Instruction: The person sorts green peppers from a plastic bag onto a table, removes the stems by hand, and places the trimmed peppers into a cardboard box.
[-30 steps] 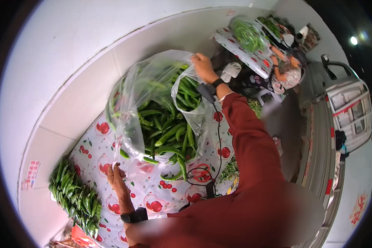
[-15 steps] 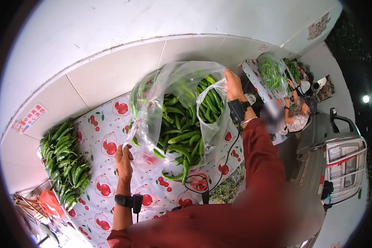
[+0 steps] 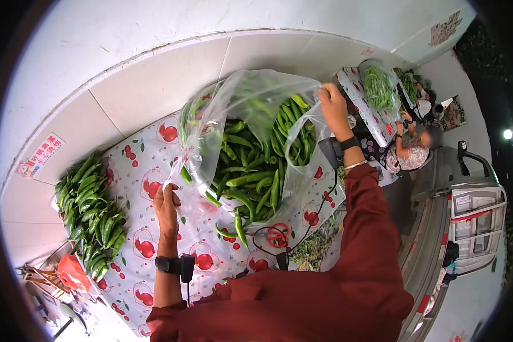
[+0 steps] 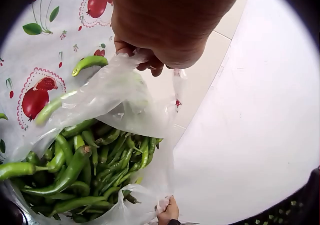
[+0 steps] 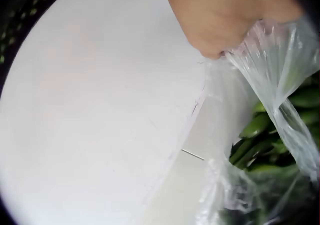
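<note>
A clear plastic bag point(image 3: 212, 137) full of long green peppers point(image 3: 251, 165) stands on the patterned tablecloth, its mouth held wide. My left hand point(image 3: 166, 210) grips the near-left edge of the bag; in the left wrist view the fingers of that hand point(image 4: 160, 30) pinch gathered plastic. At the far right, my right hand point(image 3: 336, 111) grips the opposite edge, and the right wrist view shows plastic bunched under the hand point(image 5: 235, 15). A few peppers point(image 3: 240, 228) lie at the bag's near side, outside the main heap.
A pile of green peppers point(image 3: 94, 214) lies on the left of the tablecloth point(image 3: 145, 251). Behind runs a tiled wall point(image 3: 159, 74). A red ring-shaped item point(image 3: 277, 235) and black cable are near my body. People sit by another table at right, beside a vehicle point(image 3: 476, 222).
The head view has shifted, so the scene sits differently. My hands still grip the bag, and the right one has moved outward, stretching the bag's mouth wider.
</note>
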{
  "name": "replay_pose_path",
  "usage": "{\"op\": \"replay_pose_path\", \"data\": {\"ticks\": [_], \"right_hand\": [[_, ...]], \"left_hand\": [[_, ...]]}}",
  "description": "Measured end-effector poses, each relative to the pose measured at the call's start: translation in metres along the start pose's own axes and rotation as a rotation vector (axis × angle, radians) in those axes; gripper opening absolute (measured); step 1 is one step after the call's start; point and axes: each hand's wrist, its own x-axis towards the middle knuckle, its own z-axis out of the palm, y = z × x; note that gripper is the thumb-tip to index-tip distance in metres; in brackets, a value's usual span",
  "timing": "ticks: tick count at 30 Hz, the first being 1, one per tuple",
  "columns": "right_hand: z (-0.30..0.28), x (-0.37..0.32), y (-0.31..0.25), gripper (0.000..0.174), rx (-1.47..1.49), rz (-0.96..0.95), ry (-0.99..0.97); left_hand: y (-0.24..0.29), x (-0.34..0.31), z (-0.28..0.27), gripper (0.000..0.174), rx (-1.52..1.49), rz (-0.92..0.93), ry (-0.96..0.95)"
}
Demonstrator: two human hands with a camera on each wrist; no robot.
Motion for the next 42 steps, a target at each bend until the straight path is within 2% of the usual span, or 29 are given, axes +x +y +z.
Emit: {"op": "replay_pose_path", "data": {"ticks": [1,3,4,5,7,8,10,11,13,14,17,19,21,28,30,34,36,40,42], "right_hand": [[-0.004,0.002,-0.021,0.016,-0.003,0.002,-0.002],[-0.013,0.004,-0.061,0.015,-0.162,-0.539,0.165],[-0.012,-0.003,-0.072,0.016,-0.021,-0.479,0.054],[-0.011,-0.015,-0.086,0.015,0.24,-0.185,-0.224],[0.005,-0.027,-0.084,0.022,0.255,-0.032,-0.632],[0.015,-0.032,-0.067,0.022,0.257,-0.029,-0.63],[0.042,-0.036,-0.019,0.035,-0.23,-0.29,-0.479],[0.049,-0.033,0.0,0.035,-0.225,-0.298,-0.482],[0.05,-0.022,0.027,0.047,-0.439,-0.135,-0.485],[0.048,-0.019,0.035,0.055,-0.295,0.03,-0.551],[0.065,-0.015,0.078,0.06,-0.154,0.103,-0.591],[0.059,-0.011,0.059,0.066,-0.144,0.105,-0.608],[0.059,-0.011,0.043,0.069,-0.352,0.119,-0.556],[0.066,-0.009,0.034,0.066,-0.364,0.178,-0.616],[0.07,-0.011,0.026,0.066,-0.407,-0.103,-0.498],[0.077,-0.009,0.039,0.068,-0.214,-0.034,-0.598],[0.078,-0.011,0.036,0.082,-0.396,0.135,-0.649],[0.087,-0.01,0.041,0.083,-0.559,0.081,-0.572],[0.08,0.0,0.038,0.089,-0.507,0.104,-0.733]], "left_hand": [[0.0,0.0,0.001,0.024,0.017,0.007,-0.001],[0.0,0.0,0.0,0.024,0.039,0.015,-0.009],[0.0,0.0,0.0,0.024,0.065,0.029,-0.017],[-0.001,-0.001,0.001,0.024,0.067,0.025,-0.019],[-0.001,-0.001,0.003,0.025,0.059,0.021,-0.022],[0.001,-0.002,0.004,0.025,0.061,0.021,-0.024],[0.004,-0.004,0.004,0.026,0.056,0.019,-0.027],[0.004,-0.005,0.002,0.026,0.055,0.021,-0.018],[0.003,-0.006,-0.002,0.027,0.098,0.007,-0.004],[0.001,-0.007,-0.004,0.027,0.102,0.007,-0.004],[-0.007,-0.003,-0.002,0.027,0.118,-0.003,0.001],[-0.01,-0.003,0.0,0.026,0.09,-0.002,-0.024],[-0.011,-0.003,0.0,0.026,0.094,-0.015,-0.025],[-0.014,-0.003,0.001,0.022,0.076,-0.05,-0.027],[-0.015,-0.003,0.001,0.022,0.084,-0.055,-0.019],[-0.013,-0.003,-0.001,0.021,0.115,-0.067,-0.009],[-0.014,-0.005,-0.001,0.02,0.112,-0.066,0.001],[-0.016,-0.006,-0.003,0.019,0.069,-0.081,-0.018],[-0.016,-0.006,-0.006,0.018,0.081,-0.08,-0.017]]}}
